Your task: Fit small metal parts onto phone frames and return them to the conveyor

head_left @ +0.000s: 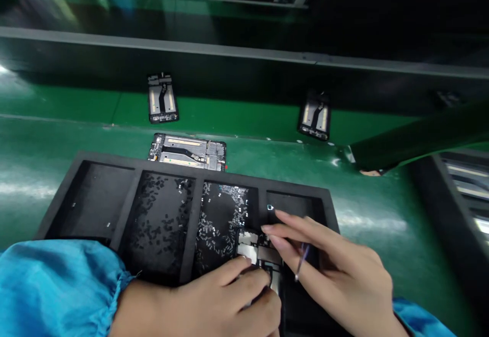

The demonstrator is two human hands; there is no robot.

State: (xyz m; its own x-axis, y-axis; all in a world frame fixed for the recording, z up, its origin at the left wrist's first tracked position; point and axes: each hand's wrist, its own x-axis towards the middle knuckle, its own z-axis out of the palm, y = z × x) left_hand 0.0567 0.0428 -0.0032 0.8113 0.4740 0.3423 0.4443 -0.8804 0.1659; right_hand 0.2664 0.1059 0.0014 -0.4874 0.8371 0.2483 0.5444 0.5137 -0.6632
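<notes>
My left hand (pixel 225 296) is closed around an opened phone (pixel 248 253), held over the black tray. Silvery plates and dark circuitry show at the phone's top end; its lower part is hidden behind my fingers. My right hand (pixel 332 265) hovers at that top end, thumb and fingertips close together. Across its palm side lies a thin tool (pixel 301 263) with a shiny tip and a purplish shaft, tucked between the fingers. Whether the fingertips pinch a tiny part, I cannot make out. A small white-edged square (pixel 270 207) appears just beyond them.
The black tray (pixel 196 199) has several compartments: tiny silvery parts (pixel 216 240), tiny dark parts (pixel 156 230), a few specks at left. Behind it lie phone assemblies (pixel 187 151), (pixel 163 100), (pixel 315 118) on the green bench (pixel 263 156). Another dark tray (pixel 439 214) stands right.
</notes>
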